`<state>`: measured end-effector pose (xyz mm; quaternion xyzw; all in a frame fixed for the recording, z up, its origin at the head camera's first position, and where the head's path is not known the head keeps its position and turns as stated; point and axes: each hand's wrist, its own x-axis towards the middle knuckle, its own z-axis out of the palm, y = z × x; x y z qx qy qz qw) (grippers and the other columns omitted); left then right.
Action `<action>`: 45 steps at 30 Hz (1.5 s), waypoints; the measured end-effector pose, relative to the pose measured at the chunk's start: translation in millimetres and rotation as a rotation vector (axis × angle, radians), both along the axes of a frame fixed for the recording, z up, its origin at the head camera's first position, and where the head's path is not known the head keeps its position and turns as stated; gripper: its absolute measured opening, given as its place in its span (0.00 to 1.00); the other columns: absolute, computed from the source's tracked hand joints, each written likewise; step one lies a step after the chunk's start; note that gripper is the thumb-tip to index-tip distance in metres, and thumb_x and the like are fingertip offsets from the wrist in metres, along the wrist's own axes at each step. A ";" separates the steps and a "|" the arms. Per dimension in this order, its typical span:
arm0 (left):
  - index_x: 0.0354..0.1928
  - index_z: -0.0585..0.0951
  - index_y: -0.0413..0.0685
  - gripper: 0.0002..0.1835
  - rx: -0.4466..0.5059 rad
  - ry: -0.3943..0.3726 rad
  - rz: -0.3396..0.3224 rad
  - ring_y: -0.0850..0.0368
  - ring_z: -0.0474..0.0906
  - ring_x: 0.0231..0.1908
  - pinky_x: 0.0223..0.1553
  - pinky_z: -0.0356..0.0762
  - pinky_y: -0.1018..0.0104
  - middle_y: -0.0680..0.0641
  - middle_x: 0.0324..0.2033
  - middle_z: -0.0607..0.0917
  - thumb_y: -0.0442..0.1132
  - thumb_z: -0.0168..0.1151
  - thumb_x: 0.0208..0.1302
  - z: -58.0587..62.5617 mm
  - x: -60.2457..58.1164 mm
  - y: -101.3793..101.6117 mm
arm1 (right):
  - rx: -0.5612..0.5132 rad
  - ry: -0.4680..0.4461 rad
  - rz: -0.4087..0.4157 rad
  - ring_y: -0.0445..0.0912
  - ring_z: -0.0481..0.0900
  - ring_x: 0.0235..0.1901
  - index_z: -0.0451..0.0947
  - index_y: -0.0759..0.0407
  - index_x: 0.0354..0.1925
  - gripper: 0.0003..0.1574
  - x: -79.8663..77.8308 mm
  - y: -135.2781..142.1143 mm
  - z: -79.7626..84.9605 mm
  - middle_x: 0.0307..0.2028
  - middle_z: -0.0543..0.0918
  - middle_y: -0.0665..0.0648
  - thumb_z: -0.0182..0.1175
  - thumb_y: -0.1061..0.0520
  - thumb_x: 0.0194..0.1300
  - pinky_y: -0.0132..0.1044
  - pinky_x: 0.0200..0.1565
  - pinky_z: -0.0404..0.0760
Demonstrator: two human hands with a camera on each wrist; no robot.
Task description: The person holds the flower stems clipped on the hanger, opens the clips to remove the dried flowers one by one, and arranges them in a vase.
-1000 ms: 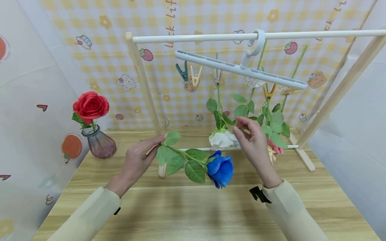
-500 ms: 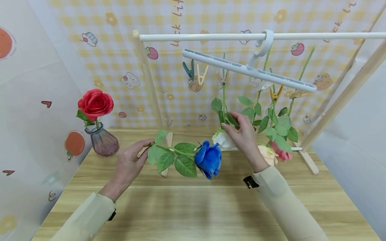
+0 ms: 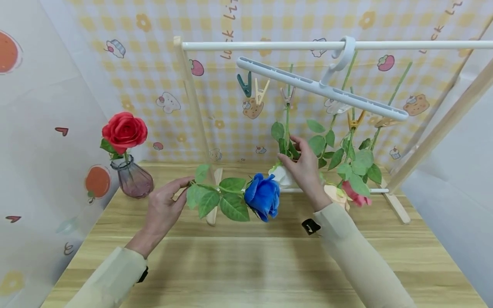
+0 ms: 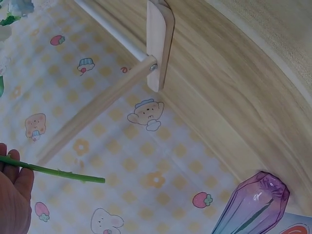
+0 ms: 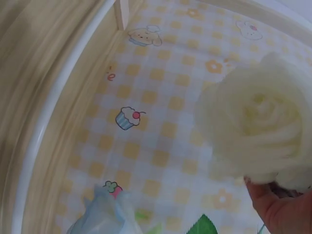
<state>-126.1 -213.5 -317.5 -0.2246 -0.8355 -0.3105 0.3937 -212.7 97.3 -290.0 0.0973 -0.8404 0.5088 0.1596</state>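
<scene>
My left hand (image 3: 163, 209) pinches the green stem of a blue rose (image 3: 263, 197), which lies sideways with its bloom pointing right. The stem's cut end (image 4: 83, 177) pokes out past the fingers in the left wrist view. My right hand (image 3: 306, 169) has thumb and fingers around the stem of a white rose (image 3: 282, 176), just behind its bloom. That rose hangs upside down from a pinkish clothespin (image 3: 287, 96) on a pale blue hanger (image 3: 321, 88). In the right wrist view the white bloom (image 5: 258, 117) hides part of the grip.
A white bar (image 3: 265, 45) of the wooden rack carries the hanger. Teal (image 3: 245, 84) and cream clothespins (image 3: 261, 92) hold nothing. Peach (image 3: 336, 194), pink (image 3: 357, 194) and light blue roses (image 5: 105, 214) hang at right. A red rose (image 3: 125, 131) stands in a glass vase (image 3: 133, 177) at left.
My right hand has moved left and inward to the white rose's stem and taken hold of it. The left hand has drawn the blue rose slightly left.
</scene>
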 end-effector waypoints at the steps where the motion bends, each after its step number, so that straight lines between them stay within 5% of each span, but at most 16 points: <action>1: 0.41 0.84 0.38 0.18 0.004 -0.004 0.003 0.59 0.83 0.39 0.43 0.71 0.86 0.42 0.36 0.87 0.19 0.68 0.45 -0.5 0.6 -0.7 | 0.007 0.012 -0.011 0.55 0.79 0.41 0.66 0.63 0.62 0.33 -0.5 -1.4 -0.4 0.45 0.78 0.66 0.63 0.61 0.60 0.45 0.42 0.81; 5: 0.41 0.84 0.39 0.18 0.026 -0.023 0.023 0.64 0.82 0.40 0.42 0.70 0.88 0.43 0.35 0.87 0.20 0.68 0.46 -1.6 2.3 -3.8 | 0.033 0.052 -0.028 0.57 0.79 0.43 0.67 0.64 0.62 0.30 0.7 -4.1 -2.6 0.47 0.79 0.67 0.60 0.64 0.62 0.47 0.41 0.80; 10: 0.40 0.85 0.39 0.18 0.067 0.013 0.055 0.54 0.85 0.36 0.42 0.70 0.87 0.43 0.34 0.88 0.19 0.68 0.44 -0.9 2.4 -8.2 | 0.069 0.160 -0.024 0.59 0.77 0.52 0.66 0.67 0.63 0.29 4.6 -4.1 -7.5 0.57 0.75 0.67 0.56 0.66 0.64 0.51 0.47 0.79; 19: 0.39 0.84 0.34 0.15 0.164 -0.018 0.075 0.81 0.75 0.39 0.41 0.71 0.87 0.39 0.31 0.87 0.18 0.67 0.46 1.1 0.9 -16.6 | 0.120 0.303 -0.065 0.57 0.82 0.29 0.70 0.71 0.59 0.25 11.3 0.1 -18.2 0.49 0.80 0.70 0.56 0.69 0.63 0.45 0.30 0.77; 26: 0.44 0.81 0.32 0.17 0.234 -0.046 0.128 0.87 0.73 0.36 0.35 0.70 0.90 0.36 0.32 0.86 0.16 0.63 0.49 6.3 4.4 -26.4 | 0.113 0.306 -0.051 0.53 0.80 0.25 0.70 0.70 0.59 0.25 14.4 3.9 -20.8 0.50 0.80 0.69 0.56 0.69 0.63 0.34 0.24 0.72; 33: 0.47 0.76 0.28 0.16 0.365 -0.051 0.160 0.82 0.78 0.36 0.34 0.72 0.88 0.71 0.38 0.81 0.20 0.62 0.54 13.8 1.8 -39.4 | 0.101 0.316 -0.038 0.50 0.76 0.20 0.70 0.69 0.59 0.25 14.5 5.1 -24.0 0.50 0.79 0.70 0.56 0.70 0.63 0.27 0.20 0.68; 39: 0.39 0.81 0.29 0.09 0.410 -0.007 0.312 0.83 0.78 0.32 0.31 0.70 0.88 0.59 0.34 0.86 0.26 0.65 0.55 28.8 -4.7 -60.6 | 0.088 0.277 -0.036 0.57 0.83 0.32 0.70 0.70 0.59 0.26 16.7 4.2 -23.1 0.51 0.79 0.70 0.56 0.70 0.63 0.41 0.28 0.81; 45: 0.38 0.83 0.33 0.07 0.600 -0.055 0.361 0.77 0.79 0.27 0.32 0.73 0.84 0.70 0.26 0.83 0.31 0.62 0.60 55.9 -10.2 -84.3 | 0.072 0.278 -0.053 0.60 0.83 0.39 0.70 0.71 0.59 0.25 17.7 5.7 -22.6 0.50 0.79 0.71 0.57 0.71 0.62 0.50 0.34 0.81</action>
